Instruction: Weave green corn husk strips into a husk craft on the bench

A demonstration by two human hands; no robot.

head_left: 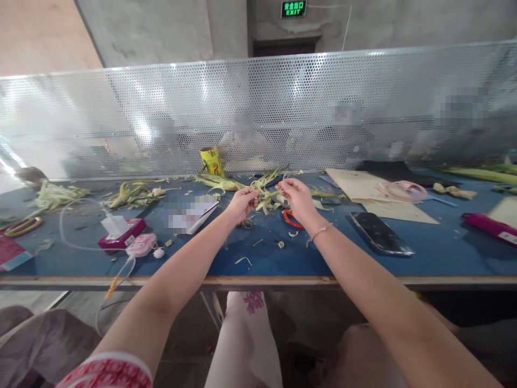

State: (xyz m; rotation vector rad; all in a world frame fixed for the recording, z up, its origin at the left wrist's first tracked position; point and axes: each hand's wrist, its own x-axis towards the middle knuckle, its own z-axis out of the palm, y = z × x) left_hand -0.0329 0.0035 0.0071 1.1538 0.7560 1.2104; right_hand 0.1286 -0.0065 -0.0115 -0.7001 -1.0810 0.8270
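Above the blue table, my left hand (pixel 241 203) is closed, thumb and fingers pinched at a pale green strip of corn husk (pixel 263 189). Facing it a short way to the right, my right hand (pixel 298 196) is also closed in a pinch at the strip's other side; its exact grip is hard to see. Loose husk pieces (pixel 266 205) lie behind and below the fingers. Scissors with red handles (pixel 291 218) rest partly hidden under my right hand. A larger husk bundle (pixel 222 183) lies behind my left hand.
A perforated metal screen (pixel 274 108) rises behind the table (pixel 226 264), with people beyond it. A yellow can (pixel 212 160) stands near it. Left are husk piles (pixel 135 195), a tissue pack (pixel 121 234) and a pink charger (pixel 141 244); right, a phone (pixel 379 233), paper (pixel 359 186) and tape (pixel 404 191).
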